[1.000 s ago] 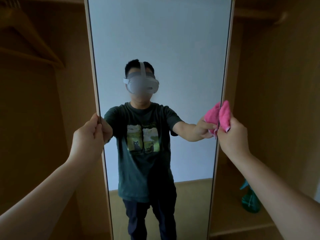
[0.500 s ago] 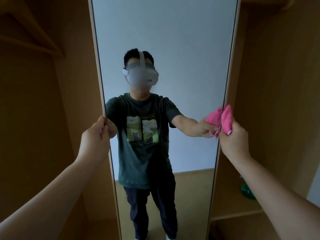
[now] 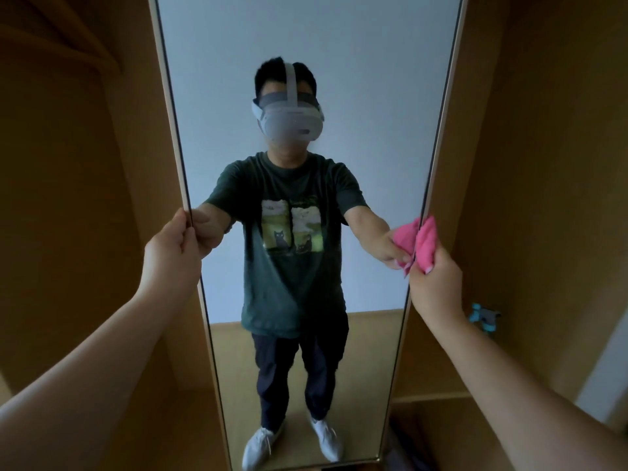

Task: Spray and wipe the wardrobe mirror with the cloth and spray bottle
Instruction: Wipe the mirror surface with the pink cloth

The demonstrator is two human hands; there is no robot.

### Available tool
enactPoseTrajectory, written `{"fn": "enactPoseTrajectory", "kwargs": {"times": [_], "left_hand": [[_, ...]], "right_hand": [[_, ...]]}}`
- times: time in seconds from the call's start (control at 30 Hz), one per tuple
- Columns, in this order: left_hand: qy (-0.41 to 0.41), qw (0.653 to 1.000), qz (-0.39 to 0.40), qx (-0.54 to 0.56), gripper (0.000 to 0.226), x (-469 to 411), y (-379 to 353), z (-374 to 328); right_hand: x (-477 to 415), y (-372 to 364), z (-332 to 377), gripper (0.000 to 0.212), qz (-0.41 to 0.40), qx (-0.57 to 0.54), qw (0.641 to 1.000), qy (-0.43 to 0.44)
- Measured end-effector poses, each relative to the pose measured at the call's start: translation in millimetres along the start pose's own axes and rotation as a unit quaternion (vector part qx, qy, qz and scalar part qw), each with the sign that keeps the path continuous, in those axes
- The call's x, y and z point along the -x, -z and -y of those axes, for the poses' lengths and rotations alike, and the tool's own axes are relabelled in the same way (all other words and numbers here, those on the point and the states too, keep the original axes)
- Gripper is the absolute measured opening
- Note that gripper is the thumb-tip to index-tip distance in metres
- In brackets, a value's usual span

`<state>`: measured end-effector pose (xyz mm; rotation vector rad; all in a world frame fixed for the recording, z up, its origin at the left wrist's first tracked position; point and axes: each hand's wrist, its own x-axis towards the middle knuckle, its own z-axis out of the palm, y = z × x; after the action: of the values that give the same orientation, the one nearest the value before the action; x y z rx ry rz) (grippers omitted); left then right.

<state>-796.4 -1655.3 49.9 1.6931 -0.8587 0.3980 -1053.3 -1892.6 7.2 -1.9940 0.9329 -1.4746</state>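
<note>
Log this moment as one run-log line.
left hand: grips mirror left edge | right hand: holds pink cloth at right edge | spray bottle: untouched, right of mirror

**Wardrobe shelf, lower right**

A wooden shelf [image 3: 438,385] crosses the lower right of the frame, its front edge pale. At mid right the spray bottle [image 3: 484,316] rises above it. Only its teal trigger head shows, and the base is hidden behind a forearm.

Home bedroom closet – wooden wardrobe [image 3: 543,164], tall mirror [image 3: 306,45], shelf [image 3: 435,397].
</note>
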Motion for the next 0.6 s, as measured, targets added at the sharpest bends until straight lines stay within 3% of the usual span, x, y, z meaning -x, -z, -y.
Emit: {"fn": "enactPoseTrajectory", "kwargs": {"times": [0.37,0.6], "left_hand": [[0.017,1.0,-0.007,-0.009,0.034,21,-11,11],[0.04,0.999,0.003,0.025,0.037,33,-15,18]], "right_hand": [[17,-6,-30,0.03,0.014,0.001,1.0,0.004],[26,-7,-37,0.04,0.017,0.0,1.0,-0.002]]}}
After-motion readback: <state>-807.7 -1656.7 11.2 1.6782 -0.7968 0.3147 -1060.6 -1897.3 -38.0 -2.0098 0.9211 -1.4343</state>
